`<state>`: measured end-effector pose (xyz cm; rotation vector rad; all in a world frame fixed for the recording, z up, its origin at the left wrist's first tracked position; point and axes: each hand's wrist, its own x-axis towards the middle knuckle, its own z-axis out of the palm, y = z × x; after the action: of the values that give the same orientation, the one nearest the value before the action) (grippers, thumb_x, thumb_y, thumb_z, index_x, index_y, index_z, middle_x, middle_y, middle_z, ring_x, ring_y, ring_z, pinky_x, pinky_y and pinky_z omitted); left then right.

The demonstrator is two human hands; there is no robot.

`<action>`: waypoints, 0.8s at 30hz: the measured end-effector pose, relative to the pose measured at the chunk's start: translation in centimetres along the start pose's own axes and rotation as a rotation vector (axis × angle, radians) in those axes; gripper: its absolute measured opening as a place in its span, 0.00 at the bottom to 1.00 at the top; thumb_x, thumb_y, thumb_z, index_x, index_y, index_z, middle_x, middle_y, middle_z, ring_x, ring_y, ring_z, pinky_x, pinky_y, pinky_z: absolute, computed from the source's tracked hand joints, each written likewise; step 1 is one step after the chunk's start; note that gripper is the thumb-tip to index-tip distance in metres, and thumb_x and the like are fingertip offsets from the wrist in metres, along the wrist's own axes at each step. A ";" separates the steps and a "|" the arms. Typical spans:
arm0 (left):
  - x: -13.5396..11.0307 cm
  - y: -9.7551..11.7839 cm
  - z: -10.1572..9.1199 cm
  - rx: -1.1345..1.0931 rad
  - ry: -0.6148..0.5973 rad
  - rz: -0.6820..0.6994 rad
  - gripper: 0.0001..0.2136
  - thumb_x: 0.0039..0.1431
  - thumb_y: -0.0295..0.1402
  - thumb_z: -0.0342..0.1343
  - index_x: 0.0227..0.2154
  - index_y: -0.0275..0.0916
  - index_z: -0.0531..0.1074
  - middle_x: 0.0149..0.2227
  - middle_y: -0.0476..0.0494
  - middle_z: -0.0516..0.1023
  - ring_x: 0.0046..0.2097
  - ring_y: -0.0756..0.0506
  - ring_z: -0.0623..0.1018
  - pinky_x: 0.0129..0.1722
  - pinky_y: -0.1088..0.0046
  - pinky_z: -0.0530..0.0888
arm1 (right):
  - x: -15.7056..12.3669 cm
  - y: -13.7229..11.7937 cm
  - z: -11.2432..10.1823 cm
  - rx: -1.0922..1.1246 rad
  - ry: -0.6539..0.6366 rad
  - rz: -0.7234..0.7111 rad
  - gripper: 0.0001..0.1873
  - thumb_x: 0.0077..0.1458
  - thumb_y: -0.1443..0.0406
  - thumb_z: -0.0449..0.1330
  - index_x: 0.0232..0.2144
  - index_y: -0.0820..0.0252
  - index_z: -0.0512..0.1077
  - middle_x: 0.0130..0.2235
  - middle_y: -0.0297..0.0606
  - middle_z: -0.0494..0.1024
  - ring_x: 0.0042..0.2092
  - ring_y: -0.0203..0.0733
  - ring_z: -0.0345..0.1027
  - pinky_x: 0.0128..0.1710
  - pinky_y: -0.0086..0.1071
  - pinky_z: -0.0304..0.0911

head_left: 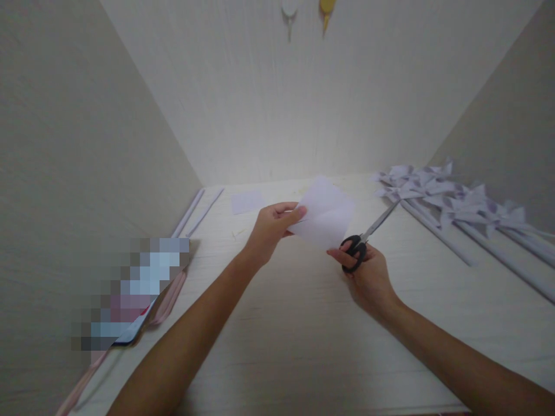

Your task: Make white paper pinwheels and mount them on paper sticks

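Pinched between the thumb and fingers of my left hand (277, 225) is a white square sheet of paper (327, 211), held above the table with one corner pointing up. A short slit shows at its left corner, near my thumb. My right hand (370, 274) is closed on a pair of scissors (356, 254) with black handles, their metal blades pointing up and right, away from the paper. The paper's lower corner is close to my right fingertips; whether they touch it I cannot tell.
Several white paper pinwheels (442, 193) on rolled-paper sticks lie along the right. Another paper square (247, 202) lies flat at the back of the table (269, 346). Thin paper rolls (188, 214) and a blurred-out device (143, 289) rest by the left wall. Hooks (326, 8) hang on the back wall.
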<state>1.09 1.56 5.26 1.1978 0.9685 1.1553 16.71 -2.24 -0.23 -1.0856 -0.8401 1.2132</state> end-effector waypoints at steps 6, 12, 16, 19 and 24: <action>-0.4 -1.1 1.2 -0.141 -0.006 -0.077 0.16 0.39 0.39 0.59 0.30 0.32 0.72 0.29 0.44 0.76 0.29 0.53 0.74 0.32 0.77 0.72 | 0.0 -0.4 0.1 0.048 0.015 -0.027 0.15 0.31 0.64 0.67 0.18 0.61 0.62 0.16 0.23 0.59 0.16 0.23 0.45 0.14 0.25 0.38; -1.1 -2.1 2.9 -0.103 0.129 -0.114 0.15 0.36 0.34 0.61 0.31 0.33 0.73 0.32 0.43 0.76 0.30 0.51 0.75 0.29 0.77 0.73 | -0.2 -0.3 0.1 -0.001 -0.009 -0.037 0.15 0.32 0.65 0.66 0.19 0.61 0.62 0.17 0.23 0.59 0.16 0.24 0.44 0.14 0.25 0.39; -1.4 -2.4 3.5 -0.116 0.179 -0.091 0.15 0.39 0.33 0.60 0.33 0.35 0.72 0.36 0.43 0.76 0.31 0.50 0.75 0.26 0.77 0.74 | -0.4 -0.2 0.1 -0.023 -0.041 -0.037 0.14 0.32 0.66 0.66 0.19 0.61 0.62 0.17 0.24 0.60 0.17 0.24 0.46 0.15 0.24 0.40; -1.3 -2.2 3.5 -0.114 0.214 -0.069 0.15 0.39 0.32 0.59 0.33 0.34 0.72 0.35 0.43 0.75 0.30 0.50 0.74 0.25 0.77 0.74 | -0.4 -0.1 0.1 -0.027 -0.054 -0.041 0.14 0.33 0.66 0.66 0.19 0.61 0.62 0.18 0.25 0.62 0.17 0.24 0.48 0.15 0.24 0.42; -0.9 -1.3 2.6 -0.121 0.295 -0.028 0.14 0.39 0.33 0.60 0.32 0.31 0.71 0.31 0.43 0.75 0.28 0.51 0.74 0.27 0.76 0.74 | -0.5 -0.3 0.0 -0.048 -0.148 0.046 0.14 0.34 0.64 0.66 0.20 0.62 0.62 0.18 0.28 0.67 0.16 0.24 0.48 0.14 0.24 0.41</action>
<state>3.65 0.22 4.26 0.9304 1.1136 1.3740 16.70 -2.70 0.13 -1.0684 -0.9662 1.3302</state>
